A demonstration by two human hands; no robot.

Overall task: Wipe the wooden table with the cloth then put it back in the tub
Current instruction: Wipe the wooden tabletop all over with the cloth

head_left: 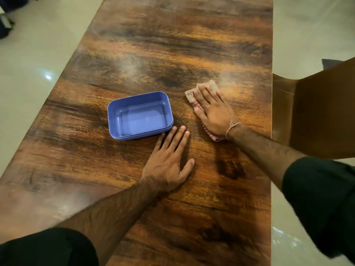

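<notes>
A dark-grained wooden table (pixel 172 45) stretches over a pale glossy floor (pixel 28 64), a brown chair (pixel 317 104) at its right edge. The right hand (pixel 213 112), fingers straight and slightly spread, presses a folded pinkish cloth (pixel 192 93) flat on the wood. The left hand (pixel 169 160) rests palm-down, fingers straight and close together, just beside an empty blue tub (pixel 119 131).

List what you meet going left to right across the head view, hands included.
Tub → left hand → right hand pressing the cloth → chair.
</notes>
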